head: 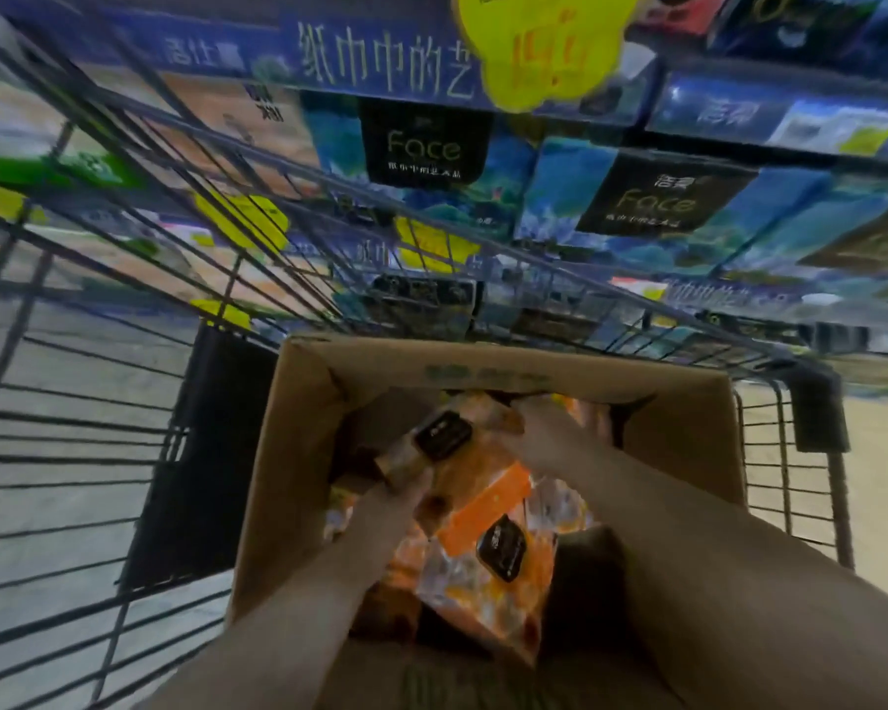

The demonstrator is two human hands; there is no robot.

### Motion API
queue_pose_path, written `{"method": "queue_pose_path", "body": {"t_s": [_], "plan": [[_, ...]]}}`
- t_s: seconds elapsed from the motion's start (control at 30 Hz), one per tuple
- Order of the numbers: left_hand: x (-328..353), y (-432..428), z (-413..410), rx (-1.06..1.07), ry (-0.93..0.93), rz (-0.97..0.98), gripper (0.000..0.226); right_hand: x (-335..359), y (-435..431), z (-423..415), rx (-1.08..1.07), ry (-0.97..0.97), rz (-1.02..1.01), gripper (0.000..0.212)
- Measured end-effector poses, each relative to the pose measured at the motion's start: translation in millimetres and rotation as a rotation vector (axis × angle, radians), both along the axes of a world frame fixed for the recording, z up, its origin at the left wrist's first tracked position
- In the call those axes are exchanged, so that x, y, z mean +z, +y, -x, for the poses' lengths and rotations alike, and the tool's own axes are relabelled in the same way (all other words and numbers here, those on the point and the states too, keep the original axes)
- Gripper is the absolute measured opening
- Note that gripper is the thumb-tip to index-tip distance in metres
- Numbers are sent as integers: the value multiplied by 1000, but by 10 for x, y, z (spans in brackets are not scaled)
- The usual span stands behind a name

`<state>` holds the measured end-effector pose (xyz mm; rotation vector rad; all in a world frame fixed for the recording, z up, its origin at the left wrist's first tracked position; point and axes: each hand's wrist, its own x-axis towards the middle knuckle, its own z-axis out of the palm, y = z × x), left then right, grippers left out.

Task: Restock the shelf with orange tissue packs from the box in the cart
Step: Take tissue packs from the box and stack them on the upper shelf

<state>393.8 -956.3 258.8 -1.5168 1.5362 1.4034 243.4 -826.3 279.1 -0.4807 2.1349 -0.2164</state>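
While both my arms reach down into the box (298, 453), the head view shows it standing open in the wire cart (73, 402), its flaps up. My left hand (396, 497) is inside the box at its left side, its grip closed around the near end of an orange pack (431, 448) with a black label, which lies tilted across the middle of the box. My right hand (544, 433) is deeper in, toward the far wall of the box, laid over the far end of the orange packs; its fingers are hidden, so I cannot tell whether its grip is wide or closed on anything. A second pack (493, 550), orange with a black label too, lies nearer me in the box, just beside the one in my left hand and partly under it. More orange wrapping shows beneath both. Beyond the box, past the cart's far wire wall, stands the shelf (534, 253), filled with blue packs (560, 197) carrying black "Face" labels. A yellow tag (539, 48) hangs above them, high over the box. The whole view is blurred.
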Motion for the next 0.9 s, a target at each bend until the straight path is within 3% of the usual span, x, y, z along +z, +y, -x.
{"method": "queue_pose_path", "body": {"t_s": [0.17, 0.27, 0.3, 0.43, 0.6, 0.73, 0.9], "plan": [[-108, 67, 2, 101, 32, -107, 34, -252, 19, 41, -141, -80, -12, 82], [30, 78, 8, 195, 38, -117, 28, -191, -6, -17, -140, -103, -34, 72], [60, 73, -32, 204, 38, -117, 38, -142, -2, -64, -140, -117, -29, 67], [353, 42, -198, 193, 117, -66, 55, 210, 59, -258, -162, -124, 0, 55], [997, 3, -324, 176, 249, 12, 40, 770, 104, -485, -288, -68, 147, 43], [1446, -31, -344, 165, 403, 132, 44, 1296, 21, -510, -313, 33, 124, 44], [1981, -127, -301, 187, 542, 265, 51, 1783, -96, -422, -286, 108, 278, 50]]}}
